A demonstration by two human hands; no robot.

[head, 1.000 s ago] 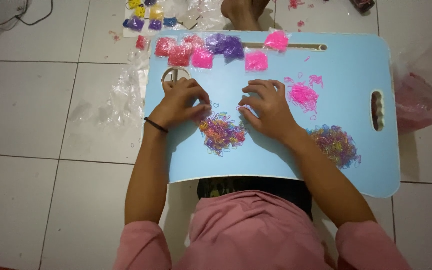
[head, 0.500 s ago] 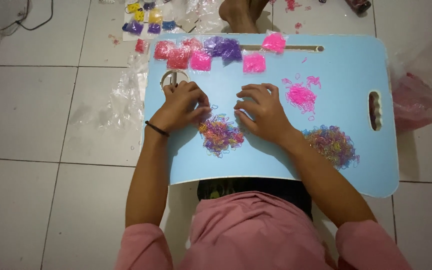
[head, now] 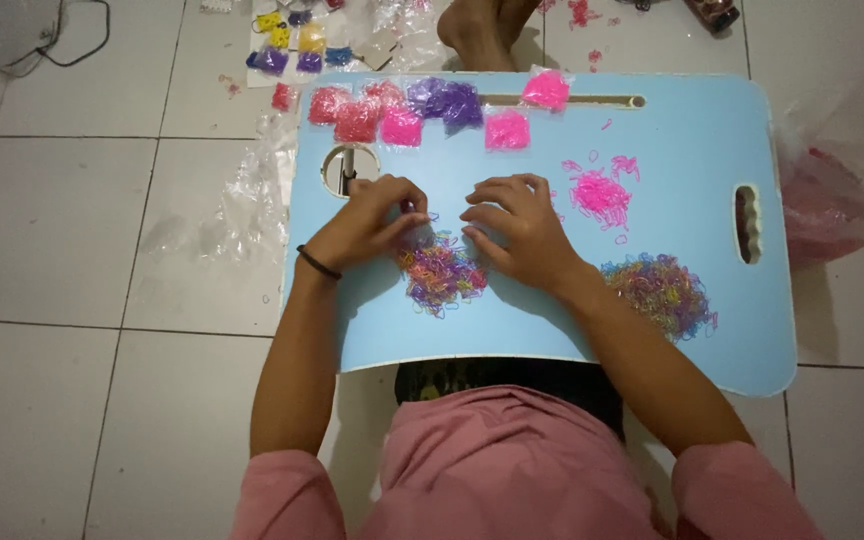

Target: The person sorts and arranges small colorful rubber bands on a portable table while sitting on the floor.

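A light blue lap table [head: 692, 140] stands over my legs on the tiled floor. My left hand [head: 367, 225] and my right hand [head: 517, 230] rest on it with fingers curled, meeting above a small heap of mixed-colour tiny rubber bands [head: 440, 275]. Whether the fingertips pinch any bands I cannot tell. A bigger mixed heap [head: 662, 292] lies by my right forearm. A loose pink heap [head: 600, 192] sits further back. Several small bags of pink, red and purple bands [head: 407, 112] line the table's far edge.
Clear plastic wrappers [head: 242, 200] lie on the floor left of the table. Yellow, purple and blue packets [head: 292, 45] sit beyond them. A bare foot [head: 482, 30] rests behind the table. A pink-filled plastic bag [head: 832, 200] lies at the right. A black cable [head: 72, 40] runs top left.
Both hands have stayed over the small mixed heap, with the fingers shifting slightly closer together. The view has tilted a little.
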